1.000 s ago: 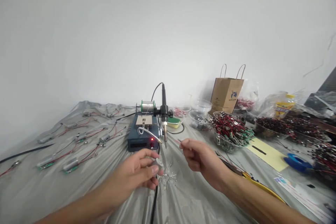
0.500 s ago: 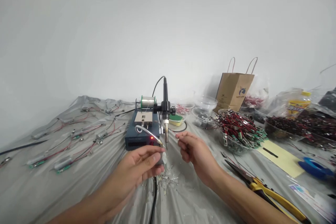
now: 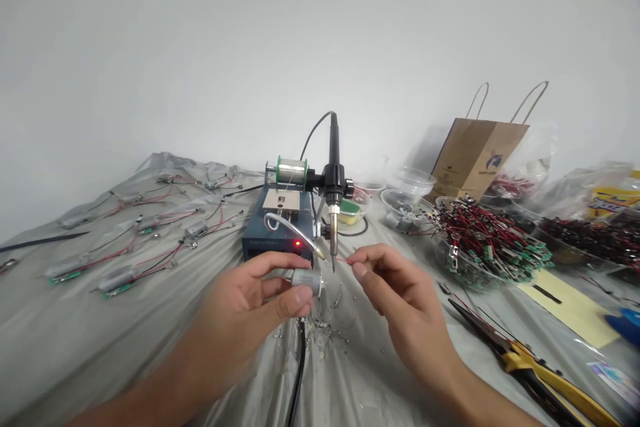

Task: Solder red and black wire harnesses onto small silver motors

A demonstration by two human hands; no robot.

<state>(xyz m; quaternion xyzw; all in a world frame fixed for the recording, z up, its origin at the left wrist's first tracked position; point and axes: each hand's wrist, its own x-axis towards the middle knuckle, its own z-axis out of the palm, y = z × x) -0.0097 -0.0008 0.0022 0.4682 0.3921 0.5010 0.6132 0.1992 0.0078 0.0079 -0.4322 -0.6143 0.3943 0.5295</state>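
My left hand (image 3: 250, 303) grips a small grey cylinder (image 3: 306, 278), pinched between thumb and fingers, its end pointing right. My right hand (image 3: 393, 290) pinches a thin red wire (image 3: 343, 259) whose tip reaches toward the cylinder. Both meet just below the tip of a soldering iron (image 3: 333, 200) clamped upright on a blue soldering station (image 3: 277, 233) with a red light, a solder spool (image 3: 291, 171) and a bent feed tube (image 3: 295, 233).
Grey sheeting covers the table (image 3: 75, 340). Wired cylinders (image 3: 117, 278) lie at the left. A bowl of red-wired parts (image 3: 487, 243), a paper bag (image 3: 480, 157), clear cups (image 3: 403, 210) and yellow-handled pliers (image 3: 530, 363) are to the right. A black cable (image 3: 299, 373) runs toward me. Solder scraps (image 3: 325, 330) lie beneath my hands.
Both hands rose and came together under the iron tip. The left hand lifted the cylinder and the right brought the red wire to it. The view shifted closer.
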